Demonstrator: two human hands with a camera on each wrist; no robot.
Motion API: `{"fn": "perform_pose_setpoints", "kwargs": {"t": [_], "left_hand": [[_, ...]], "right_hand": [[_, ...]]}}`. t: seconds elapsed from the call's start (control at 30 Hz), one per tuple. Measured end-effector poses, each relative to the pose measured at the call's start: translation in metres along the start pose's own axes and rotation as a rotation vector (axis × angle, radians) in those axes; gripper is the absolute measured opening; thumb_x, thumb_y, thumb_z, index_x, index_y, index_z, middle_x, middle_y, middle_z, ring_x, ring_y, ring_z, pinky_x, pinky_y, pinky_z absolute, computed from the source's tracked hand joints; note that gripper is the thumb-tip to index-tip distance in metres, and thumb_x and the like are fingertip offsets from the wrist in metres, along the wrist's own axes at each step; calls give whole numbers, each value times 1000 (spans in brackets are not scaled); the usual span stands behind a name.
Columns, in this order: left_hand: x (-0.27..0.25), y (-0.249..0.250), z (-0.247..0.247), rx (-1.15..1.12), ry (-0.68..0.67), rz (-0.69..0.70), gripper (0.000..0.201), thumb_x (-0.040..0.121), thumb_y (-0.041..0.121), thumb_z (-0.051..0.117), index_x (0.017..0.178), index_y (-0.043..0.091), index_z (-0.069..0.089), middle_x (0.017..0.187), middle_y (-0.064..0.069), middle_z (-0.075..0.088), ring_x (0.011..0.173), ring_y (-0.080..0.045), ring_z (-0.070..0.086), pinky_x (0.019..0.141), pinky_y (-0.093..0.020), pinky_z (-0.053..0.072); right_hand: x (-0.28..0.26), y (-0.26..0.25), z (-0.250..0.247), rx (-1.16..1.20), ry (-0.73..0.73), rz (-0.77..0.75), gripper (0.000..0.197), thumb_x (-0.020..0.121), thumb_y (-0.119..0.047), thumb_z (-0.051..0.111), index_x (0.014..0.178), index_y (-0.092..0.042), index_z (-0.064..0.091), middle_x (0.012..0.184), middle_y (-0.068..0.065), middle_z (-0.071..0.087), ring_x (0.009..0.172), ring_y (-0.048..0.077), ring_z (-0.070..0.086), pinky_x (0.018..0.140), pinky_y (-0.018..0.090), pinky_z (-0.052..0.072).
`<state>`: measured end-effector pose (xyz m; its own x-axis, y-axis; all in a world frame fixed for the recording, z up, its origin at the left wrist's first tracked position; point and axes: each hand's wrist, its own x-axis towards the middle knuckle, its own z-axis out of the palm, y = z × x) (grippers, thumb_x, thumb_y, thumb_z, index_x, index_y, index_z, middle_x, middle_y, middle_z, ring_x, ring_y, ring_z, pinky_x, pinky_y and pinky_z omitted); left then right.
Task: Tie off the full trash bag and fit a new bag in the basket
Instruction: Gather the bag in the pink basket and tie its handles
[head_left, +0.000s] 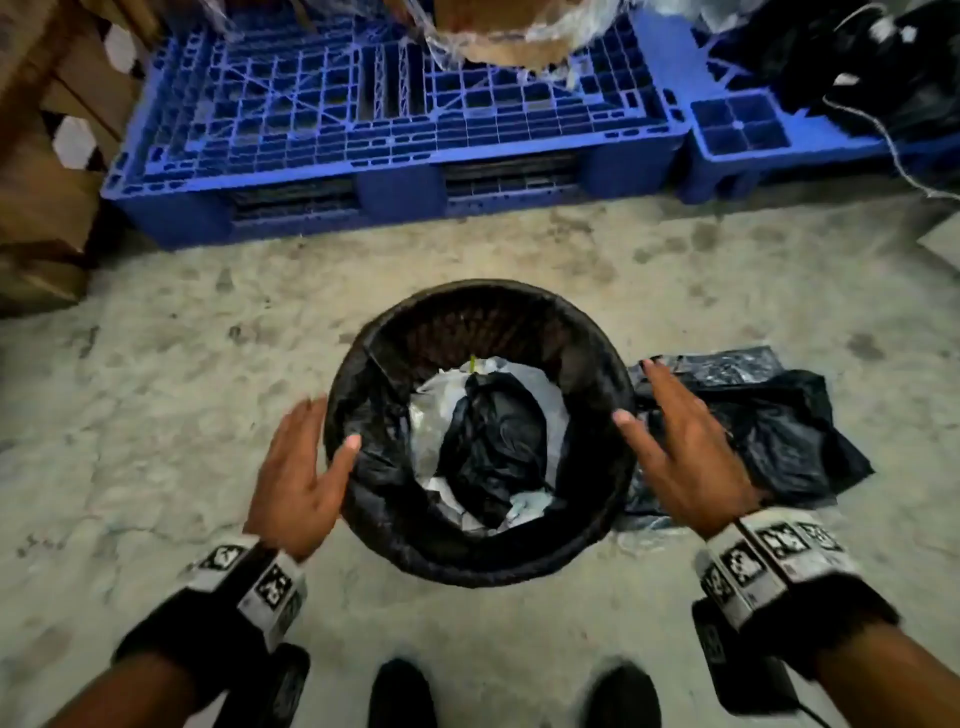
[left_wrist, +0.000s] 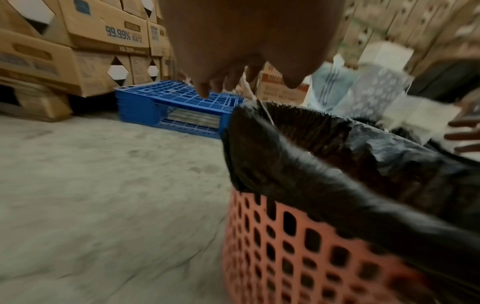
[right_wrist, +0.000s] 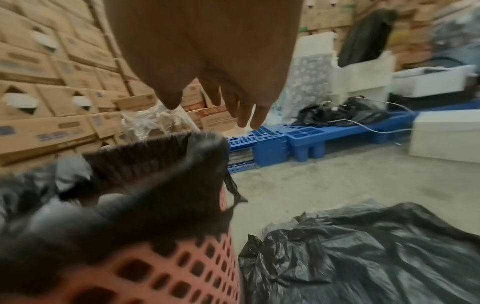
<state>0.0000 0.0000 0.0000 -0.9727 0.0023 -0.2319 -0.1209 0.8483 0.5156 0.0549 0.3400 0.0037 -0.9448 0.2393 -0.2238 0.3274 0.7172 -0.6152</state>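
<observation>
A round basket (head_left: 597, 525) stands on the floor in front of me, its orange mesh wall (left_wrist: 298, 257) showing in both wrist views. A black trash bag (head_left: 379, 457) lines it and folds over the rim (left_wrist: 298, 179). White and black rubbish (head_left: 493, 436) lies inside. My left hand (head_left: 306, 467) hovers open at the basket's left rim, thumb over the edge. My right hand (head_left: 670, 441) hovers open at the right rim with fingers spread. A second black bag (head_left: 769, 431) lies crumpled on the floor right of the basket, also seen below the right wrist (right_wrist: 363, 257).
A blue plastic pallet (head_left: 363, 130) lies just behind the basket. Stacked cardboard boxes (left_wrist: 78, 41) stand at the left. Black bags and white cables (right_wrist: 345, 115) sit on another pallet at the right. My two shoes (head_left: 514, 696) stand close before the basket on bare concrete floor (head_left: 182, 415).
</observation>
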Motion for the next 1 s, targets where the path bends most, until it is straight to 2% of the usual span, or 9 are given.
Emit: {"fn": "perform_pose_setpoints", "kwargs": {"t": [0.1,0.17,0.3,0.43,0.57,0.73,0.83,0.93,1.0], "left_hand": [[28,-13,40,14,61,80,73,87,55,39,146,16,21,157,-9,19,145,-23,15,119,-46,15],[34,-21,48,8,102,134,73,85,48,40,147,20,14,158,2,8,146,-13,5,120,-35,7],[36,-39,56,-131,174,249,74,78,44,46,145,32,18,147,32,6,132,24,2,106,2,1],[42,-47,62,-273,211,304,75,72,46,69,131,55,24,128,51,11,125,31,8,110,-15,9],[50,-53,66,-259,265,314,70,84,20,64,143,28,28,141,29,17,135,6,14,111,-21,9],[42,-41,64,-247,242,334,69,87,20,59,146,19,22,154,11,16,132,4,11,110,-20,8],[38,-40,61,-203,229,317,70,88,24,58,146,18,20,158,5,14,135,1,9,113,-23,8],[39,-40,63,-193,231,314,70,89,27,57,147,20,18,158,5,12,143,-6,10,116,-28,10],[40,-40,63,-212,235,317,69,89,25,56,147,20,18,158,5,13,144,-9,11,116,-29,10]], "right_hand": [[18,31,35,4,29,-102,64,92,-41,45,146,-15,23,155,6,25,143,18,21,117,41,20],[21,45,48,175,35,-93,66,89,-49,44,146,-21,25,152,-3,32,139,8,30,116,37,27],[26,61,61,458,57,-142,60,86,-39,46,143,-35,27,135,-35,35,119,-29,31,95,-4,30],[37,68,67,555,62,-219,58,89,-27,48,139,-43,25,128,-43,33,108,-38,29,84,-12,27],[44,70,69,630,-4,-310,57,84,-54,52,137,-42,34,142,-29,39,127,-16,35,113,22,23],[47,70,64,679,-55,-163,80,66,-70,63,136,-48,32,142,-23,42,128,6,45,112,43,31],[43,65,60,730,15,16,91,59,-68,65,139,-44,29,126,-12,53,109,13,58,97,42,47],[49,59,61,838,134,54,48,87,-45,53,129,-21,46,101,17,66,84,24,60,67,33,45],[53,56,56,839,239,39,35,93,-22,51,127,-13,47,85,21,63,76,28,55,61,34,43]]}}
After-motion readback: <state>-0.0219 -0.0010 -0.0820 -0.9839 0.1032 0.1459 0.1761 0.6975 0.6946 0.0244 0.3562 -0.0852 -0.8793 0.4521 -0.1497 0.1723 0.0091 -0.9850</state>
